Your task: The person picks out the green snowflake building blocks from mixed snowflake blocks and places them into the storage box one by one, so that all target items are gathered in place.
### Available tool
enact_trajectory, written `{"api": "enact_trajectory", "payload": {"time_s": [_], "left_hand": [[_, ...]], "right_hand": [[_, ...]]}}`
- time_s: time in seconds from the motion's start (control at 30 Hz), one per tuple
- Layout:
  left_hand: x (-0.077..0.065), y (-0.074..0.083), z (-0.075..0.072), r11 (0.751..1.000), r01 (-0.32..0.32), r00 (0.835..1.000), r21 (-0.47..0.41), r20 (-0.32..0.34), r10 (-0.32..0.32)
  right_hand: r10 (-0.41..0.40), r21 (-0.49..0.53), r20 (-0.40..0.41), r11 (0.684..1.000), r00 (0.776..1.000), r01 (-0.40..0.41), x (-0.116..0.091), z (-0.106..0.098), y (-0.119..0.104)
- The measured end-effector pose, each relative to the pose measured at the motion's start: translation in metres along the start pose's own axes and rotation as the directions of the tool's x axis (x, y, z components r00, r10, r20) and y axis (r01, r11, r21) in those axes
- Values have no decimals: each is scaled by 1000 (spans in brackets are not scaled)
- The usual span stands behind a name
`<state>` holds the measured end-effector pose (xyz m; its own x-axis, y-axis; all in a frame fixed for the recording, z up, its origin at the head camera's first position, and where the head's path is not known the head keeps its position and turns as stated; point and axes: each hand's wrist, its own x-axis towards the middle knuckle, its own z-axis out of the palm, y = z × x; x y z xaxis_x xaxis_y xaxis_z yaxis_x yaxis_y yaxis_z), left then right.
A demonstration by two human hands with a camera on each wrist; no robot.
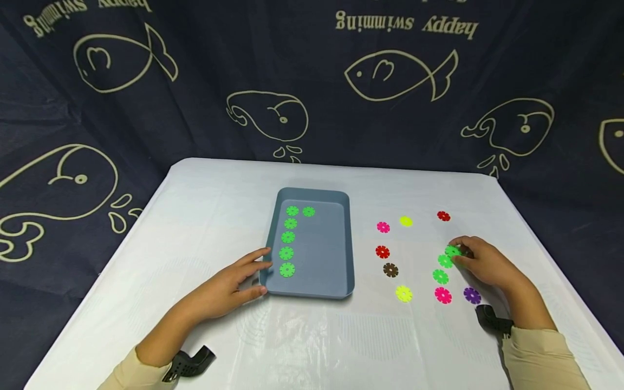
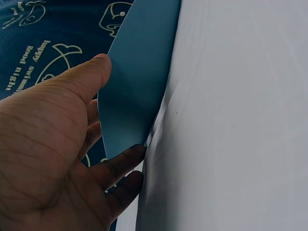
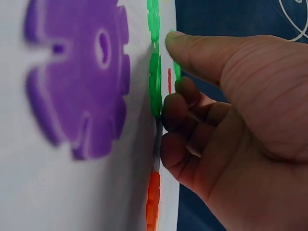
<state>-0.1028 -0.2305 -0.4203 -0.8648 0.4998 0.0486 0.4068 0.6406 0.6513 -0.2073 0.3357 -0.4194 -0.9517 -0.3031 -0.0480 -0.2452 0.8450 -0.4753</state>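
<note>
Where our left hand (image 1: pixel 221 287) meets the tray (image 1: pixel 322 254): its fingers are loosely spread, tips at the left rim, thumb by the near corner, not closed around anything.
Tray: blue-grey, smooth and matte, a rounded rectangle with raised walls.
Green column (image 1: pixel 288 237): five discs run along the left wall, a sixth beside the farthest; we see bare base across the tray's middle and right.
White strip: open tabletop (image 1: pixel 365 200), its glossy covering faintly patterned, separates the right rim from the loose discs.
Middle scatter: pink disc (image 1: pixel 383 227), red disc (image 1: pixel 382 252), brown disc (image 1: pixel 390 270) and two yellow discs (image 1: pixel 403 293), flat, notched, apart.
Right group: two green discs (image 1: pixel 441 277) in a slanting row, another pink one nearer us, another red one well beyond, a purple disc (image 1: pixel 472 295) rightmost.
Right hand (image 1: pixel 485 264): thumb and index pinch a third green disc (image 1: pixel 452 250) by its edges, fingers parted only by it.
Right margin: bare tabletop before its edge.
</note>
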Motion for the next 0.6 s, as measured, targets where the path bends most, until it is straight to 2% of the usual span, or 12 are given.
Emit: {"api": "enact_trajectory", "payload": {"time_s": [0.27,0.6], "left_hand": [[-1,1,-1,1000,2,1000,1,-3,-2],[-1,-1,1,1000,-8,1000,15,-9,8]], "right_hand": [[-45,-22,-24,999,999,45,3,-6,-12],[-113,17,-29,993,993,113,12,-16,-35]]}}
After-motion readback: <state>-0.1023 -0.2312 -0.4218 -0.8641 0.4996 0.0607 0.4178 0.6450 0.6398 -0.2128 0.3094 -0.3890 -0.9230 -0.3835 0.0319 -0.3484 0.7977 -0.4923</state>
